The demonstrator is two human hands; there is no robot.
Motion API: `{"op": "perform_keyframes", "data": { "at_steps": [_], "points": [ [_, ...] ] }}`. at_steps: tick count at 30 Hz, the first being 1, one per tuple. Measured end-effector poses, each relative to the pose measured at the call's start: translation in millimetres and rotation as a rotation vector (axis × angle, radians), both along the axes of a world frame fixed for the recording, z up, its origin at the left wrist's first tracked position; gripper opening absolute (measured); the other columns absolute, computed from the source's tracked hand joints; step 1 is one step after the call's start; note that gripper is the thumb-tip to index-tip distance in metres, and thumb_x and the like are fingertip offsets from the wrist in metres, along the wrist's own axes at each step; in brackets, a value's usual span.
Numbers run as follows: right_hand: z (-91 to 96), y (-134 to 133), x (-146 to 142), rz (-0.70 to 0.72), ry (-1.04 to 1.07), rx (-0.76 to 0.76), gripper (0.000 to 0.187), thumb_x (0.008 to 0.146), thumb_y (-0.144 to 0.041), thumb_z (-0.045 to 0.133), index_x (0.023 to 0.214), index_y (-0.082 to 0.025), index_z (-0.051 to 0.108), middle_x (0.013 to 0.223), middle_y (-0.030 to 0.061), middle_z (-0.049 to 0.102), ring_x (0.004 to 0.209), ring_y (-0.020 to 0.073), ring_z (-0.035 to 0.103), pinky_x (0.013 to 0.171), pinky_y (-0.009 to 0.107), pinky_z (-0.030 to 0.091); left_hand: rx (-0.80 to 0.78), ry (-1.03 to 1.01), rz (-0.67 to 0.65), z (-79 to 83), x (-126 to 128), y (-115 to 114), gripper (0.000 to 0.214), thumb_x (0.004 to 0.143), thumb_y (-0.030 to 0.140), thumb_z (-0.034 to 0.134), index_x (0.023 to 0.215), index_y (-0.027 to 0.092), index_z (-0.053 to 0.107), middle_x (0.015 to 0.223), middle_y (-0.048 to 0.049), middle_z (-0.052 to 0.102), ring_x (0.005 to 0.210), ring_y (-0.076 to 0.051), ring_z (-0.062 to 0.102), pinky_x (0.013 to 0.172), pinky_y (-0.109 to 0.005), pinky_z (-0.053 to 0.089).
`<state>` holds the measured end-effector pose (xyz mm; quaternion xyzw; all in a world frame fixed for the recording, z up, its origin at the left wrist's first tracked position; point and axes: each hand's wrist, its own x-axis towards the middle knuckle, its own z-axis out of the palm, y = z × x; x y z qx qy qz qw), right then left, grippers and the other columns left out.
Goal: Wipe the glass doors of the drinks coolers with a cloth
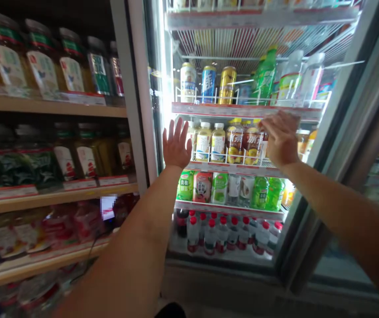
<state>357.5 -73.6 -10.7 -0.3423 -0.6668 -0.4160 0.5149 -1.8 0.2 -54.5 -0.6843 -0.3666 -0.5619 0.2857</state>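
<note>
I face an open drinks fridge (242,108) with lit wire shelves. My left hand (176,145) is raised with fingers spread, palm toward the left side of the second shelf, beside pale yellow bottles (211,141). My right hand (280,139) reaches to the same shelf, fingers bent over brown-labelled bottles (242,143); its fingertips are hidden, so a grip is not visible. Cans (207,84) and green bottles (265,75) stand on the shelf above.
The fridge door (351,145) stands open at the right. Green bottles (259,192) and red-capped bottles (222,232) fill the lower shelves. To the left, wooden shelves (50,108) hold tea and juice bottles (40,66).
</note>
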Motion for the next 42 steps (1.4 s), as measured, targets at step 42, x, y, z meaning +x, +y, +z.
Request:
{"op": "perform_keyframes", "data": {
  "at_steps": [42],
  "points": [
    [12.2,36,-139,0.127,-0.519,-0.153,0.035,0.111,-0.017,0.046,0.126,-0.027,0.077,0.139,0.0023,0.072,0.148,0.026,0.054,0.129,0.055,0.041,0.081,0.029,-0.042,-5.3,-2,10,0.06,0.108,0.029,0.046,0.168,0.022,0.043,0.176,-0.0051,0.034,0.168,-0.025,0.012,0.14,-0.048,0.002]
  ]
}}
